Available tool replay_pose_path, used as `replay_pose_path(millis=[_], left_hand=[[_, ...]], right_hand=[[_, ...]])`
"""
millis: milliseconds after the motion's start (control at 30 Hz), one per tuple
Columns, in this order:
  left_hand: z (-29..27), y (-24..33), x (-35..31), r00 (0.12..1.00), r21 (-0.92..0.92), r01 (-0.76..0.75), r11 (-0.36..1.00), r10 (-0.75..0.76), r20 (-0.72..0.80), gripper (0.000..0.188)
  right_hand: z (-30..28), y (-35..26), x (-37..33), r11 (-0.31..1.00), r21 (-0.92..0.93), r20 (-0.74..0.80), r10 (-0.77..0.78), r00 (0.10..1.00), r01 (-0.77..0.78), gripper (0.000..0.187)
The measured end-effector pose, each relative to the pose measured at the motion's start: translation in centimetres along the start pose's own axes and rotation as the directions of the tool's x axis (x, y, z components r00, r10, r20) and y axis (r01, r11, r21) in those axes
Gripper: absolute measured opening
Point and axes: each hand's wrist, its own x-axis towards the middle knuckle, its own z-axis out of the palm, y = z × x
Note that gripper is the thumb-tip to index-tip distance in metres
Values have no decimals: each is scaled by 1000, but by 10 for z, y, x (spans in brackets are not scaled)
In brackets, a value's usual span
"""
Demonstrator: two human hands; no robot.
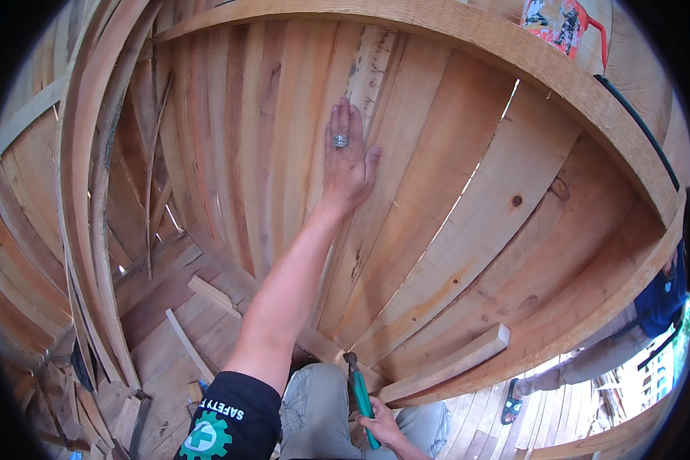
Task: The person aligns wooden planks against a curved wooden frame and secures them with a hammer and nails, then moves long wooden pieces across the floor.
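Black-sleeved left arm stretches up, its left hand empty and flat, apparently bracing against hull-like curved planks, while the right hand grips a green-handled hammer head-up, seemingly for control, between trouser legs.

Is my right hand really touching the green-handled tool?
Touching. The head view shows your right hand closed around the handle of the green-handled tool.
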Motion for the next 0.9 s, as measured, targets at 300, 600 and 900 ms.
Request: replay_pose_path(millis=[300,600,900], left_hand=[[-19,11,6,993,85,39,996,-48,109,72],[-32,16,13,987,-49,58,997,-50,154,65],[-30,13,11,998,16,-25,1000,24,56,60]], right_hand=[[38,-231,12,683,-200,-194,-730,655,702,55],[19,-465,45,301,-653,-143,-950,277,695,43],[10,-471,46,259,-639,-111,-963,247,724,34]])
